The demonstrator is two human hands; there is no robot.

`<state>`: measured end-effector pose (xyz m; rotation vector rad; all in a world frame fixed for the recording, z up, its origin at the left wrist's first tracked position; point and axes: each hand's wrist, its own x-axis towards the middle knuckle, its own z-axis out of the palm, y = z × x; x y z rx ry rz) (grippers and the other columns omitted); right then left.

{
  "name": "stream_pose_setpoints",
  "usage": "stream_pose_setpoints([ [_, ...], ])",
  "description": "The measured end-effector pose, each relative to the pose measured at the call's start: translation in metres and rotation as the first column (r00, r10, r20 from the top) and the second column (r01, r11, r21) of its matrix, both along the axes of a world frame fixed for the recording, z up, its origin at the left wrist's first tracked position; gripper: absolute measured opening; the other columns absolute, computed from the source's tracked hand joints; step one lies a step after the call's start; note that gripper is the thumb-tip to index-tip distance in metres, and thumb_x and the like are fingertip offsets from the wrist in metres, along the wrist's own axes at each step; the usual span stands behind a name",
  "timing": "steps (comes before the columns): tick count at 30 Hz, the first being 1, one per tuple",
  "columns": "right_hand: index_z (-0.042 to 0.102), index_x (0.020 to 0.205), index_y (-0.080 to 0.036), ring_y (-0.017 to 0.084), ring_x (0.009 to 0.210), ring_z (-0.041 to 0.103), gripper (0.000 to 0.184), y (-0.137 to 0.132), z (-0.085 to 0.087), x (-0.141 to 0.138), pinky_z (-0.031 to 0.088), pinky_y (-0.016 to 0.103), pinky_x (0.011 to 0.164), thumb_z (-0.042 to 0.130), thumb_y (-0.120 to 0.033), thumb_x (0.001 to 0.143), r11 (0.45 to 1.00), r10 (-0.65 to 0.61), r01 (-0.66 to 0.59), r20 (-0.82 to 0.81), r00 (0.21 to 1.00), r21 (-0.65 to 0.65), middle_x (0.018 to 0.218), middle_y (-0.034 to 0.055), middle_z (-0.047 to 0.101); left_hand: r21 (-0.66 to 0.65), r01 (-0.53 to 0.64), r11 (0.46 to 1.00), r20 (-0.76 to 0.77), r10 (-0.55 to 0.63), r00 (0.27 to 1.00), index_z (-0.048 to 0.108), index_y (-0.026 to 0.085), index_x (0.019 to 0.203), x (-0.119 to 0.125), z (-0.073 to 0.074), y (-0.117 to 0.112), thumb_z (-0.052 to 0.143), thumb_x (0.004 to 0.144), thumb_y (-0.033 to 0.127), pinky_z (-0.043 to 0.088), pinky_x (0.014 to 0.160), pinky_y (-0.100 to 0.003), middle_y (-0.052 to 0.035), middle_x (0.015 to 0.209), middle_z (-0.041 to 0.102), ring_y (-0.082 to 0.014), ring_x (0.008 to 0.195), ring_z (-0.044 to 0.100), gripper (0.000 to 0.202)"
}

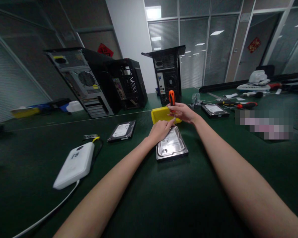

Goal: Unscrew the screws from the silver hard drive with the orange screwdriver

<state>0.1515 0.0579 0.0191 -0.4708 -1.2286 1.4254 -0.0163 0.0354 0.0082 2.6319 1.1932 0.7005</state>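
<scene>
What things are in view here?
Table: one, dark green, foreground
Drives: three, silver and black, across its middle
Screwdriver: one, orange and black, centre
Box: one, yellow, behind centre drive
PC cases: three, black and grey, back
Device: one, white, left
Cable: one, white, lower left
Tools: several, red, yellow and black, right
Pixelated patch: one, pinkish, right, unidentifiable
Signs: two, red, background
Clutter: count unclear, mixed colours, far left and right
Left hand: one, bare, at centre drive
Right hand: one, bare, holding screwdriver
</scene>
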Motion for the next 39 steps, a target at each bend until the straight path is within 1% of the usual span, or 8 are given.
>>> stream_pose_setpoints([
  [11,0.059,0.088,-0.016,0.006,0.061,0.06,0.033,0.0016,-0.0005,-0.0017,0.051,0.02,0.064,0.079,-0.029,0.064,0.999,0.018,-0.018,0.018,1.0,0.033,0.076,-0.0011,0.066,0.004,0.023,1.0,0.016,-0.023,1.0,0.075,0.018,0.091,-0.0013,-0.0009,0.0014,0.023,0.095,0.054,0.047,0.084,-0.03,-0.0075,0.094,0.074,-0.021,0.089,0.067,0.063],
  [15,0.055,0.084,-0.017,0.002,0.045,0.043,0.034,0.0002,0.0001,-0.0044,0.049,0.021,0.061,0.078,-0.034,0.065,0.998,0.059,-0.06,0.023,0.998,0.014,0.057,-0.0097,0.048,0.007,0.032,0.999,0.004,-0.032,0.999,0.075,0.018,0.094,-0.0014,-0.0006,0.0011,0.023,0.095,0.054,0.048,0.081,-0.03,-0.008,0.095,0.073,-0.0216,0.088,0.067,0.063],
  [17,0.055,0.083,-0.016,0.001,0.041,0.033,0.035,-0.0003,-0.0014,-0.0045,0.044,0.019,0.053,0.077,-0.037,0.066,0.998,0.062,-0.062,0.027,0.998,-0.007,0.053,-0.0119,0.037,0.014,0.036,0.999,0.005,-0.036,0.999,0.075,0.018,0.094,-0.0012,-0.0002,0.0005,0.023,0.095,0.054,0.048,0.082,-0.03,-0.008,0.095,0.073,-0.0218,0.089,0.067,0.063],
  [20,0.056,0.081,-0.015,0.001,0.04,0.024,0.038,0.0006,-0.004,-0.0033,0.025,0.016,0.039,0.075,-0.044,0.067,0.999,0.042,-0.041,0.042,0.998,-0.029,0.051,-0.0117,0.029,0.01,0.028,1.0,0.008,-0.028,1.0,0.075,0.018,0.094,-0.0005,0.0007,-0.0011,0.023,0.095,0.053,0.047,0.083,-0.03,-0.0084,0.096,0.073,-0.0222,0.09,0.067,0.063],
  [24,0.05,0.07,-0.016,0.001,0.042,0.019,0.039,0.0022,-0.0024,-0.0025,0.013,0.018,0.038,0.073,-0.048,0.067,0.998,0.044,-0.042,0.035,0.998,-0.051,0.053,-0.0098,0.026,-0.001,0.02,1.0,-0.005,-0.02,1.0,0.075,0.017,0.095,0.0004,0.0022,-0.0028,0.024,0.096,0.051,0.047,0.084,-0.029,-0.0083,0.097,0.073,-0.0213,0.091,0.067,0.061],
  [27,0.049,0.067,-0.017,0.003,0.044,0.023,0.039,0.0021,0.0,-0.002,0.016,0.019,0.038,0.067,-0.051,0.073,0.991,0.088,-0.09,-0.032,0.996,-0.095,0.056,-0.0068,0.031,0.009,0.022,1.0,-0.012,-0.022,1.0,0.075,0.018,0.095,0.0005,0.0024,-0.0028,0.025,0.096,0.052,0.047,0.085,-0.029,-0.0082,0.097,0.073,-0.0212,0.091,0.067,0.06],
  [32,0.06,0.082,-0.016,0.004,0.045,0.027,0.042,0.0018,-0.0041,-0.0002,0.023,0.019,0.041,0.06,-0.057,0.076,0.983,0.167,-0.17,-0.054,0.985,-0.071,0.057,-0.0062,0.034,0.013,0.032,0.999,-0.002,-0.032,0.999,0.075,0.018,0.094,0.0001,0.0016,-0.0021,0.023,0.096,0.052,0.047,0.083,-0.029,-0.0086,0.096,0.073,-0.0217,0.091,0.067,0.062],
  [39,0.06,0.081,-0.017,0.004,0.047,0.039,0.042,0.0015,-0.0082,-0.0033,0.032,0.02,0.048,0.068,-0.056,0.068,0.999,0.004,-0.003,0.009,1.0,-0.046,0.058,-0.0067,0.044,0.015,0.03,0.999,-0.005,-0.03,1.0,0.075,0.02,0.095,0.0,0.0011,-0.0015,0.024,0.096,0.052,0.047,0.083,-0.028,-0.0066,0.095,0.073,-0.0206,0.091,0.067,0.06],
])
